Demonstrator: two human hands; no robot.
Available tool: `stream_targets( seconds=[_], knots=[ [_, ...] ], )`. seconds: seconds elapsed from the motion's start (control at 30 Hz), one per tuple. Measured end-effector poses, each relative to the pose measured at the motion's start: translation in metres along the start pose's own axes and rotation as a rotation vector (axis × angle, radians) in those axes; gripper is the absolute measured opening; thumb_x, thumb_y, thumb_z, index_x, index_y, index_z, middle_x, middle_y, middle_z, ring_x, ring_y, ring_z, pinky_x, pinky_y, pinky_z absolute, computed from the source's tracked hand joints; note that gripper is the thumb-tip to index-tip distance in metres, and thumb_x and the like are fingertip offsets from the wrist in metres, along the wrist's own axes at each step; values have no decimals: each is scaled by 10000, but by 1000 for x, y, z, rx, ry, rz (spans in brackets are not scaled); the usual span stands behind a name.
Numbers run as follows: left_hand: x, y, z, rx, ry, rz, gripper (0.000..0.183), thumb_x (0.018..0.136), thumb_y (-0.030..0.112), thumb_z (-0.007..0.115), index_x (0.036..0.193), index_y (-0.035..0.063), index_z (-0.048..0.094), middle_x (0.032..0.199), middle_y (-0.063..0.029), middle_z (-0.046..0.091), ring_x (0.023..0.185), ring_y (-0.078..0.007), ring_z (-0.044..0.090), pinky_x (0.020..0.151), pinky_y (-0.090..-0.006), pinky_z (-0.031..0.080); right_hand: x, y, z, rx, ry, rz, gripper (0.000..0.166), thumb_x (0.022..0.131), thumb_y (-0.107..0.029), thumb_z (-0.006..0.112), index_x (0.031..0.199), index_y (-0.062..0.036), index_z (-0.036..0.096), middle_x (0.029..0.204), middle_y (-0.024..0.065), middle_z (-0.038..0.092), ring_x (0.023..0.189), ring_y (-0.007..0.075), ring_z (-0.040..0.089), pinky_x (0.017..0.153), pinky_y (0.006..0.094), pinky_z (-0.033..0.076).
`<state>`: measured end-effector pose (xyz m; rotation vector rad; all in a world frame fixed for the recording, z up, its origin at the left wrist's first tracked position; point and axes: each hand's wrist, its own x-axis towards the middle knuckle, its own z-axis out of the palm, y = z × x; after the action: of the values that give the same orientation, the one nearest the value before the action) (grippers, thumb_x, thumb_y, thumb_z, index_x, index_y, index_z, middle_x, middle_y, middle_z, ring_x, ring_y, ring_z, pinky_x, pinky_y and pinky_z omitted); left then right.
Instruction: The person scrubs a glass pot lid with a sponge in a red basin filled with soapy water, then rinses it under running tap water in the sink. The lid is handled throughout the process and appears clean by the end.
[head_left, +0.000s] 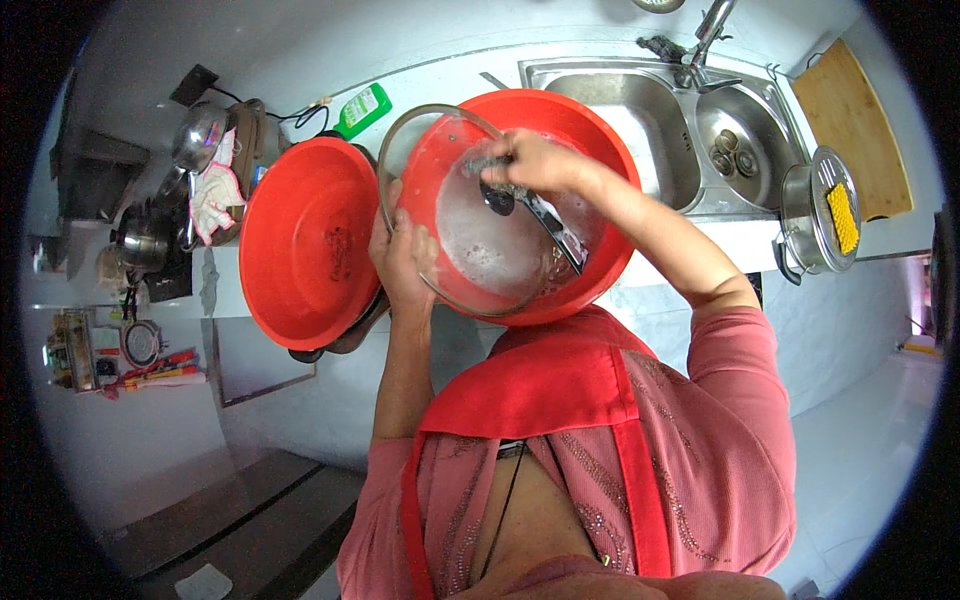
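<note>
My left hand (405, 255) grips the left rim of a round glass pot lid (429, 294), which is tilted over a red plastic basin (600, 142). On the lid sits a dark knob (497, 201). My right hand (536, 161) is pressed to the lid just above the knob, its fingers closed on a greyish scrubber (484, 163) that is blurred and partly hidden. Cloudy, sudsy water (487, 247) fills the bottom of the basin. A black handle-like utensil (555, 229) with foam on it slants through the basin; its upper end is hidden by my right hand.
Left of the basin stands a second red basin (300, 247), tilted. Behind it lies a green bottle (364, 111). A double steel sink (622, 94) with a faucet (701, 52) is at the right. Beyond are a lidded steel pot (799, 202), a yellow sponge (843, 219) and a wooden cutting board (855, 127).
</note>
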<state>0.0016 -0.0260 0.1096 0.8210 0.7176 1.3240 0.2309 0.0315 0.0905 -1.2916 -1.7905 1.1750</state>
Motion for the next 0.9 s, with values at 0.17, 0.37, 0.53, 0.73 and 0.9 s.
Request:
stream_targets(
  seconds=[0.17, 0.37, 0.53, 0.73, 0.9],
  knots=[
    [0, -11, -4, -11, 22, -18, 366, 943, 170, 464, 1274, 20, 424, 563, 86, 289, 428, -1, 246, 393, -179, 215, -50, -3, 14, -206, 179, -94, 296, 811, -116, 638, 1094, -29, 629, 986, 157, 622, 977, 251, 546, 908, 355, 416],
    [0, -22, -12, -104, 25, -10, 349, 944, 155, 455, 1265, 19, 429, 561, 91, 277, 427, -3, 246, 400, -179, 217, -124, 8, 31, -143, 413, 50, 341, 771, -37, 660, 1102, 13, 595, 988, 155, 536, 964, 264, 505, 893, 353, 391],
    [4, -20, -15, -102, 16, -36, 356, 942, 154, 463, 1268, 14, 425, 567, 89, 279, 436, -8, 254, 407, -183, 224, -153, 9, 18, -110, 255, 323, 250, 803, -36, 631, 1047, 18, 620, 906, 146, 551, 839, 230, 547, 784, 329, 444],
    [10, -26, -22, -159, 11, -67, 350, 941, 152, 468, 1261, 16, 439, 606, 82, 309, 462, -9, 274, 419, -185, 234, -88, 11, 11, -238, 472, 30, 270, 828, -144, 632, 1040, 23, 618, 920, 150, 600, 833, 225, 566, 757, 335, 447],
    [11, -28, -24, -162, 4, -69, 331, 940, 137, 468, 1244, 6, 460, 605, 85, 290, 452, -9, 253, 419, -186, 218, -105, 38, 4, -34, 265, 389, 284, 807, -151, 627, 1077, -63, 641, 977, 216, 641, 947, 286, 624, 852, 375, 450]
  ],
)
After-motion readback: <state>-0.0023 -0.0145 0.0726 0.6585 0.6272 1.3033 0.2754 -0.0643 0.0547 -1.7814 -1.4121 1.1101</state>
